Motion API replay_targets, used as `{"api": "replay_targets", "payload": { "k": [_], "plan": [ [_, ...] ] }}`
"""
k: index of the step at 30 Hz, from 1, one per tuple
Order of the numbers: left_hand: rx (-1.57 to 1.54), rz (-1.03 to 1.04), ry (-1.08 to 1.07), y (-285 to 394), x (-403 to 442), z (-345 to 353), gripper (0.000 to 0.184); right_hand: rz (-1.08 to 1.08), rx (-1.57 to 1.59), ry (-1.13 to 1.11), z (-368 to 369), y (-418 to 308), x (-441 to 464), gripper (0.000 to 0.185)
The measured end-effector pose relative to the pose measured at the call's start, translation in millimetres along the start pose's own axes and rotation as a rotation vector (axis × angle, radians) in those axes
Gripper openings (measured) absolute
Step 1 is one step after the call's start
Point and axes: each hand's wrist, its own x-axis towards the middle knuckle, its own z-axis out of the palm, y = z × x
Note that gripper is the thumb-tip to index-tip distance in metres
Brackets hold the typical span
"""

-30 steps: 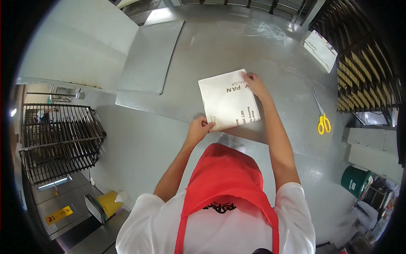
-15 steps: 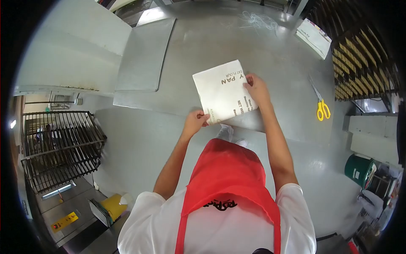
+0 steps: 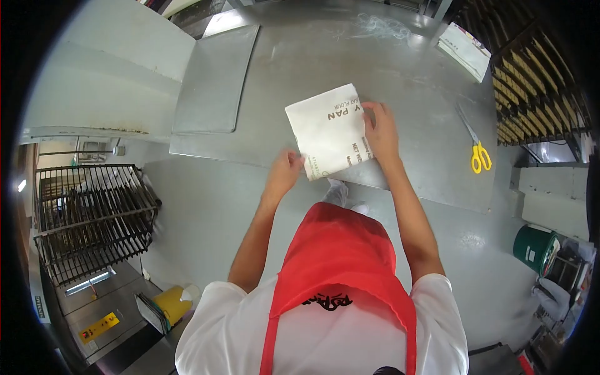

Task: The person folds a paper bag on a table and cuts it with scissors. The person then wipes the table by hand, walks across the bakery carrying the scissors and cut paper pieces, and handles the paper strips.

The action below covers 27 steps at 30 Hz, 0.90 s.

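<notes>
A white folded flour sack (image 3: 331, 134) with brown print lies over the near edge of the grey metal table. Against its lower left edge, my left hand (image 3: 285, 170) is closed, thumb and fingers bunched at the cloth. My right hand (image 3: 382, 132) is at the sack's right edge, with its thumb on the near side and fingers bent at the border; part of the print is hidden beneath it. Yellow-handled scissors (image 3: 479, 156) rest on the table to the right, blades pointing away from me.
A stack of folded sacks (image 3: 464, 53) sits at the far right. Loose white string (image 3: 380, 28) lies at the back. On the left is a flat metal sheet (image 3: 215, 81) beside a white wall. Dark racks (image 3: 94, 219) and a green bucket (image 3: 536, 250) stand around me.
My left hand has slid off the sack's bottom corner, up and left along its edge. My right hand has shifted slightly up, its fingers straighter. The sack has barely moved.
</notes>
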Motion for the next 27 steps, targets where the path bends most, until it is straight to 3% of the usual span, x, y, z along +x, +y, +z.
{"api": "replay_targets", "payload": {
  "k": [1, 2, 4, 5, 7, 11, 15, 21, 24, 27],
  "plan": [
    [0.196, 0.148, 0.178, 11.6, -2.3, -3.9, 0.025, -0.152, -0.033, 0.079, -3.7, -11.6, -9.7, 0.027],
    [0.193, 0.142, 0.175, 22.1, -1.3, -6.3, 0.025, -0.149, -0.034, 0.072, -1.3, -17.2, -21.0, 0.027],
    [0.291, 0.394, 0.284, 40.4, 12.3, -8.1, 0.029, -0.319, -0.038, 0.101, 6.6, -27.1, -38.1, 0.032],
    [0.29, 0.395, 0.286, 44.7, 23.7, -3.0, 0.029, -0.32, -0.038, 0.102, 14.5, -30.2, -45.4, 0.032],
    [0.432, 0.72, 0.395, 57.9, 49.5, 12.0, 0.03, -0.341, -0.116, 0.047, 34.1, -31.7, -59.5, 0.039],
    [0.445, 0.802, 0.37, 81.0, 96.3, 36.7, 0.04, -0.323, -0.21, -0.071, 62.8, -21.3, -80.9, 0.049],
    [0.582, 0.784, 0.333, 43.2, 139.0, 63.7, 0.044, -0.203, -0.327, -0.111, 61.9, -21.7, -88.6, 0.049],
    [0.668, 0.745, 0.33, 38.4, 145.0, 64.2, 0.048, -0.156, -0.419, -0.172, 43.9, -3.0, -92.9, 0.061],
    [0.684, 0.744, 0.316, 39.6, 144.6, 62.6, 0.048, -0.095, -0.303, -0.151, 32.0, 4.9, -93.8, 0.063],
    [0.697, 0.734, 0.309, 41.8, 144.0, 61.7, 0.048, -0.059, -0.456, -0.154, 23.2, 0.6, -97.6, 0.063]
  ]
}}
